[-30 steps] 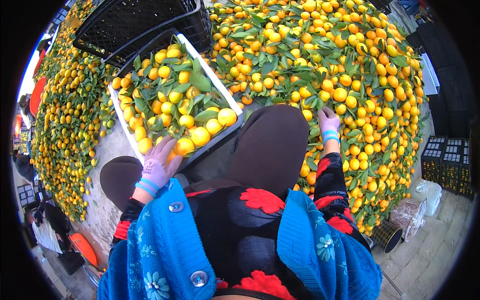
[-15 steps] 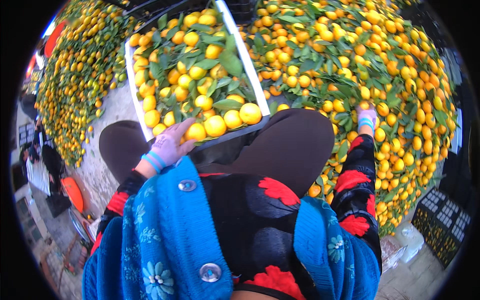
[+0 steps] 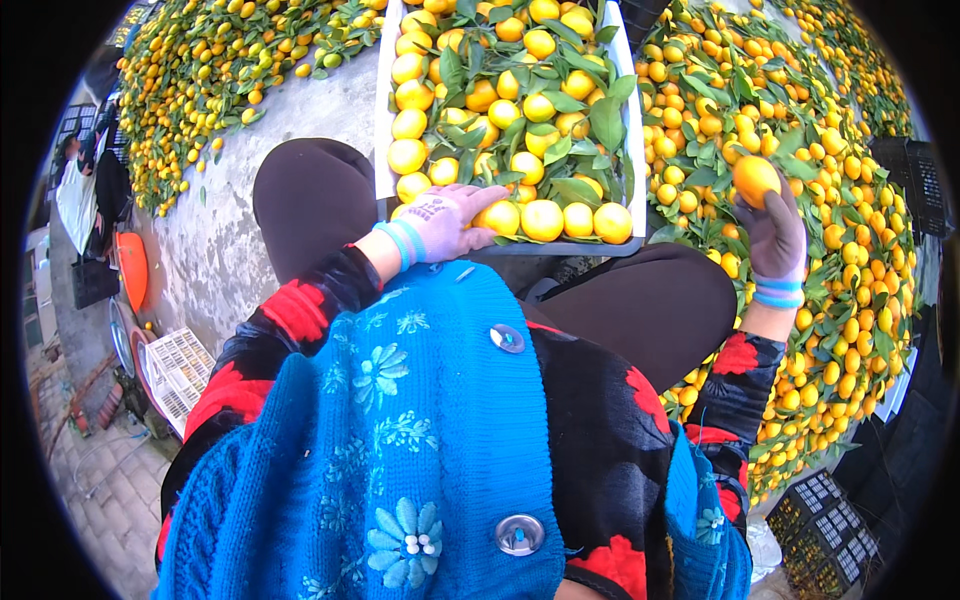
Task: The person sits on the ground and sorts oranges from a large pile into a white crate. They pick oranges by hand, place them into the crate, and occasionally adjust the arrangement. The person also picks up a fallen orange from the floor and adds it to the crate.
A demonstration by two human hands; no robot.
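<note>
A black rectangular plastic crate with a white lining along its sides (image 3: 626, 110) stands in front of the seated person, filled with yellow-orange round citrus fruit and long green leaves; this crate is the landmark for every place here. The left hand (image 3: 445, 217), in a pale lilac fabric glove with a blue-striped cuff, lies across the crate's near edge toward its left corner, fingers stretched to the right and touching a round yellow-orange fruit in the front row (image 3: 498, 217); whether it grips that fruit or only rests against it, I cannot tell. The right hand (image 3: 778, 235), in a matching glove with its darker palm side showing, is raised to the right of the crate, well apart from its right wall, fingers curled around a single large, smooth orange citrus fruit (image 3: 756, 181). That fruit sits at the fingertips, outside the crate and above a broad heap of yellow-orange citrus with green leaves (image 3: 835, 300) spread to the crate's right. The dark brown trousered left knee (image 3: 312, 205) is just left of the crate, the right knee (image 3: 665, 305) beside its near right corner. Farther left of the crate, past bare grey concrete floor (image 3: 225, 240), lies another leafy citrus heap (image 3: 190, 110).
</note>
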